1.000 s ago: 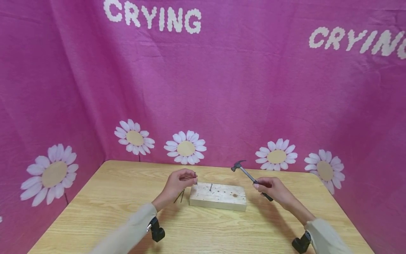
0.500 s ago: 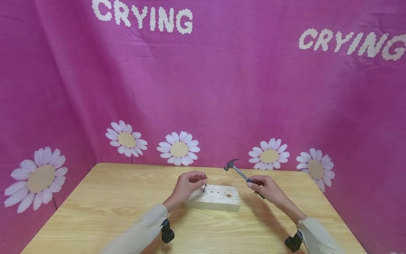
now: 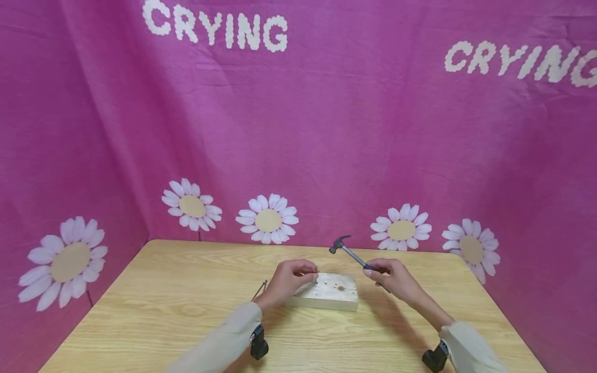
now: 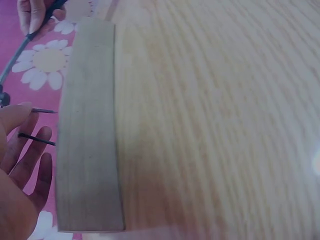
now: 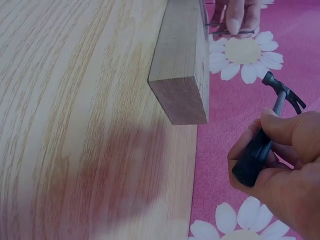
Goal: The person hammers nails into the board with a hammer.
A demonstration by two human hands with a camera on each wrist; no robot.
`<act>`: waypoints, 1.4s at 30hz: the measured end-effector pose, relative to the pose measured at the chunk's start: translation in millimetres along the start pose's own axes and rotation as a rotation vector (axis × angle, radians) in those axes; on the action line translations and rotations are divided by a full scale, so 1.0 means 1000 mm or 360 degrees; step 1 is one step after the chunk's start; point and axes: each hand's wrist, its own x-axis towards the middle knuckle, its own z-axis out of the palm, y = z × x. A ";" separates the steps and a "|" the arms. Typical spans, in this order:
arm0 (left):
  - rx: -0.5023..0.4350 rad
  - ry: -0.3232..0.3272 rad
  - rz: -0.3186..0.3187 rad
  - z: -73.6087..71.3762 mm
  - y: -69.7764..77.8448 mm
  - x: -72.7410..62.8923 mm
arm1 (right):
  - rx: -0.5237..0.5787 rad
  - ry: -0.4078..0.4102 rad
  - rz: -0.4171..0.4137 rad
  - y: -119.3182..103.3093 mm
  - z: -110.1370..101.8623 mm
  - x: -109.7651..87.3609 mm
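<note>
My left hand (image 3: 286, 284) pinches a nail (image 4: 46, 111) between thumb and fingertips, its point right at the top face of a pale wooden block (image 3: 326, 302). Beside it, a second nail (image 4: 40, 140) stands in the block, behind the fingers in the head view. My right hand (image 3: 400, 281) grips a small claw hammer (image 3: 355, 257) by its black handle, just right of the block. The hammer's head is raised, pointing left and away from me. Several small dark holes and a knot (image 3: 341, 288) mark the block's top.
Loose nails (image 3: 259, 290) lie on the wood-grain table (image 3: 186, 290) left of the block, partly behind the left wrist. A pink cloth (image 3: 326, 129) with daisies and white lettering hangs behind and beside the table. Each wrist carries a black camera (image 3: 258, 344).
My left hand has carried the nail rightward from the block's left end, past the standing nail, and lowered it to the top face. The hammer has shifted slightly left with my right hand.
</note>
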 end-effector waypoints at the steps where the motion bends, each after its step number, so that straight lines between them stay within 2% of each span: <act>1: -0.0019 0.0000 0.0011 0.001 -0.001 0.000 | -0.0007 0.0002 0.0003 0.000 0.000 0.000; 7: -0.0063 0.0043 0.0002 0.006 -0.003 0.002 | -0.0026 -0.0004 -0.0005 -0.001 0.000 0.001; 14: 0.0023 0.0043 -0.0038 0.008 -0.007 0.002 | -0.0120 -0.0019 -0.0117 0.000 0.000 0.002; 18: 0.0042 0.0065 -0.0036 0.008 -0.012 0.001 | -0.0257 0.0020 -0.0293 -0.006 0.003 0.003; 24: 0.0014 0.0060 -0.0023 0.008 -0.016 0.000 | -0.0496 0.0201 -0.0628 -0.021 0.008 0.005; 29: 0.0001 0.0060 -0.0063 0.007 -0.016 0.000 | -0.0540 0.0371 -0.0835 -0.025 0.014 0.005; 31: 0.0006 0.0065 -0.0061 0.007 -0.015 0.000 | -0.0551 0.0397 -0.0873 -0.023 0.017 0.005; 37: 0.0043 0.0074 -0.0057 0.007 -0.014 0.000 | -0.0635 0.0302 -0.0935 -0.015 0.023 0.004; 42: 0.0026 0.0067 -0.0078 0.008 -0.014 -0.001 | -0.0559 0.0470 -0.0935 -0.019 0.021 0.004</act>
